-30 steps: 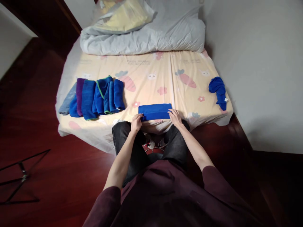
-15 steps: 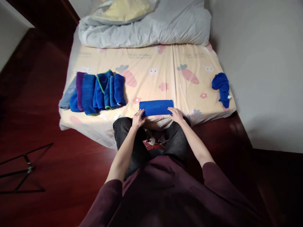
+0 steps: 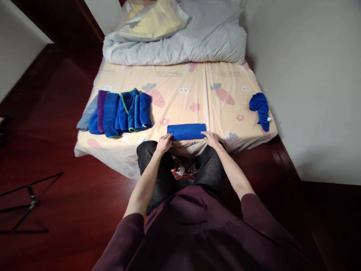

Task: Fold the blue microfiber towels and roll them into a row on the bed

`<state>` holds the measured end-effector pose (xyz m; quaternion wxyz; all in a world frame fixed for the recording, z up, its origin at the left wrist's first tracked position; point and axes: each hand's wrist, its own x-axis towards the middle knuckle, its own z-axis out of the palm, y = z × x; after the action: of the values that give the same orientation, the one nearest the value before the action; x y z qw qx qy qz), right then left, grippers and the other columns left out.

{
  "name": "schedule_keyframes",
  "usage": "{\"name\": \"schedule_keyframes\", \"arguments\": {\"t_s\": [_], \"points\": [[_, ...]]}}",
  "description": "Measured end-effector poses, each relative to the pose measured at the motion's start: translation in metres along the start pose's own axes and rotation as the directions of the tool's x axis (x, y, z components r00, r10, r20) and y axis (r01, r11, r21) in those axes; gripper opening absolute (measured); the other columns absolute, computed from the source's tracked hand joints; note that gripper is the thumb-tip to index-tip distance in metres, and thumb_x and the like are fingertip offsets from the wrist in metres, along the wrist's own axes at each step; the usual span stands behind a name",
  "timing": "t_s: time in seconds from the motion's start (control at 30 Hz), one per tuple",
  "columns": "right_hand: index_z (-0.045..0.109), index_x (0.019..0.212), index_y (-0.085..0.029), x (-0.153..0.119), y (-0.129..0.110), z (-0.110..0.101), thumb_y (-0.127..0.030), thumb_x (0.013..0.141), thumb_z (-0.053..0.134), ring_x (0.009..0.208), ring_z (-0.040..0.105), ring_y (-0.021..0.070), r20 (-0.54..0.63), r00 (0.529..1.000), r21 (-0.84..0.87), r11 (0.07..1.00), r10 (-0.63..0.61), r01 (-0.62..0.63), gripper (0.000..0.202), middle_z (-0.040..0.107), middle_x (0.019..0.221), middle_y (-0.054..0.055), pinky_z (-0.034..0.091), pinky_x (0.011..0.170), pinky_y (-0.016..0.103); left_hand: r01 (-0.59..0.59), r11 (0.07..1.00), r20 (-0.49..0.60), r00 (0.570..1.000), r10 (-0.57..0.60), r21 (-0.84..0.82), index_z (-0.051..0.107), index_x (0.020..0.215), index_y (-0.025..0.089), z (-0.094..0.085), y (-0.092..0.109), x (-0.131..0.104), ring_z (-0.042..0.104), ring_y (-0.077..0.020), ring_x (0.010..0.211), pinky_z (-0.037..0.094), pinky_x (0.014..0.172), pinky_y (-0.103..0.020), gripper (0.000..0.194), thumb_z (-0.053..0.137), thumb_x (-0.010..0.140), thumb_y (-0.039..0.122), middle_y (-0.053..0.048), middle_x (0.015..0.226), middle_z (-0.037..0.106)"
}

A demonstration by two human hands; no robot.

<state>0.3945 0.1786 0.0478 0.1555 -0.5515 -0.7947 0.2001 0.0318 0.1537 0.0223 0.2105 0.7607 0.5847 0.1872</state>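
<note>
A blue towel (image 3: 186, 131), folded into a long flat strip, lies at the bed's front edge before my knees. My left hand (image 3: 164, 143) grips its near left corner, fingertips on the cloth and thumb toward the near edge. At the other end my right hand (image 3: 211, 139) holds the near right corner in the same manner. Off to the left, a row of folded towels (image 3: 111, 114), mostly blue with one purple, lies side by side. A crumpled blue cloth (image 3: 259, 109) with a white tag rests near the bed's right edge.
The bed (image 3: 180, 103) wears a plastic-covered sheet printed with carrots and rabbits. A grey quilt (image 3: 175, 51) and a yellow pillow (image 3: 160, 22) are heaped at the back. Black metal stand legs (image 3: 31, 203) stand on the floor at left; a white wall (image 3: 310, 94) rises at right.
The camera view has tilted slightly, shifting the bed lower in the picture. Both hands stay at the towel's near corners, and the right fingers lie a little closer to its edge.
</note>
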Motion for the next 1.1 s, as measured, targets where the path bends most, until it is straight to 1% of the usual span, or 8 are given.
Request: {"name": "schedule_keyframes", "arguments": {"t_s": [0.13,0.27,0.4,0.53,0.63,0.8,0.9,1.1], "points": [[0.074,0.133,-0.023,-0.005,0.005,-0.005,-0.012,0.092,0.064,0.126,0.069,0.0277,-0.039,0.998,0.079,0.996,0.054,-0.051,0.043,0.074,0.136,0.007,0.052,0.115,0.044,0.024,0.999,-0.028,0.999,-0.025,-0.024,0.065,0.142,0.015,-0.004,0.001,-0.002,0.062,-0.0321,0.135,0.045,0.121,-0.049,0.059,0.051,0.085,0.01,-0.016,0.143,0.066],[0.076,0.125,-0.023,-0.006,0.013,-0.004,-0.025,0.091,0.07,0.104,0.074,0.0277,-0.11,0.985,0.213,0.971,0.135,-0.109,0.035,0.079,0.119,0.007,0.059,0.101,0.043,0.039,0.988,-0.078,0.996,-0.051,-0.15,0.066,0.139,0.017,-0.008,0.002,-0.003,0.068,-0.0295,0.118,0.052,0.113,-0.045,0.054,0.051,0.088,0.014,-0.015,0.136,0.068],[0.075,0.12,-0.021,-0.002,0.022,0.004,-0.034,0.089,0.072,0.09,0.075,0.0248,-0.17,0.961,0.383,0.913,0.22,-0.142,0.034,0.08,0.106,0.007,0.061,0.092,0.041,0.067,0.966,-0.137,0.985,-0.104,-0.251,0.065,0.137,0.016,-0.007,-0.001,0.0,0.068,-0.0289,0.118,0.054,0.11,-0.046,0.049,0.051,0.09,0.018,-0.016,0.133,0.069],[0.074,0.117,-0.018,0.004,0.027,0.014,-0.036,0.08,0.078,0.099,0.076,0.0266,-0.198,0.941,0.539,0.832,0.275,-0.129,0.042,0.078,0.119,0.013,0.062,0.094,0.042,0.117,0.939,-0.154,0.973,-0.174,-0.324,0.063,0.136,0.014,-0.002,-0.009,0.004,0.067,-0.0301,0.121,0.058,0.103,-0.047,0.047,0.055,0.09,0.021,-0.018,0.138,0.068],[0.073,0.117,-0.017,0.006,0.029,0.02,-0.035,0.074,0.082,0.103,0.075,0.028,-0.178,0.938,0.618,0.775,0.298,-0.129,0.048,0.077,0.122,0.015,0.063,0.095,0.044,0.167,0.927,-0.133,0.966,-0.223,-0.337,0.064,0.134,0.014,0.001,-0.014,0.006,0.067,-0.0306,0.119,0.058,0.103,-0.046,0.047,0.059,0.088,0.021,-0.018,0.136,0.069],[0.074,0.113,-0.016,0.006,0.034,0.027,-0.038,0.073,0.08,0.093,0.076,0.0275,-0.146,0.939,0.647,0.748,0.312,-0.147,0.046,0.077,0.114,0.013,0.064,0.093,0.047,0.227,0.922,-0.077,0.962,-0.263,-0.312,0.067,0.13,0.016,0.0,-0.015,0.007,0.071,-0.029,0.109,0.054,0.108,-0.047,0.049,0.061,0.081,0.016,-0.013,0.125,0.074],[0.073,0.112,-0.015,0.007,0.036,0.029,-0.039,0.076,0.076,0.091,0.076,0.0268,-0.128,0.927,0.644,0.741,0.351,-0.191,0.043,0.078,0.107,0.012,0.064,0.091,0.044,0.266,0.91,-0.075,0.95,-0.304,-0.319,0.066,0.131,0.016,-0.002,-0.013,0.007,0.072,-0.0276,0.101,0.055,0.104,-0.046,0.05,0.06,0.082,0.017,-0.012,0.12,0.075],[0.072,0.108,-0.016,0.008,0.036,0.028,-0.044,0.085,0.068,0.096,0.075,0.0268,-0.178,0.925,0.581,0.795,0.336,-0.177,0.037,0.078,0.105,0.012,0.063,0.093,0.043,0.253,0.909,-0.125,0.943,-0.308,-0.333,0.065,0.129,0.018,-0.005,-0.006,0.007,0.07,-0.0284,0.113,0.053,0.107,-0.045,0.044,0.057,0.086,0.019,-0.013,0.12,0.075]]}}
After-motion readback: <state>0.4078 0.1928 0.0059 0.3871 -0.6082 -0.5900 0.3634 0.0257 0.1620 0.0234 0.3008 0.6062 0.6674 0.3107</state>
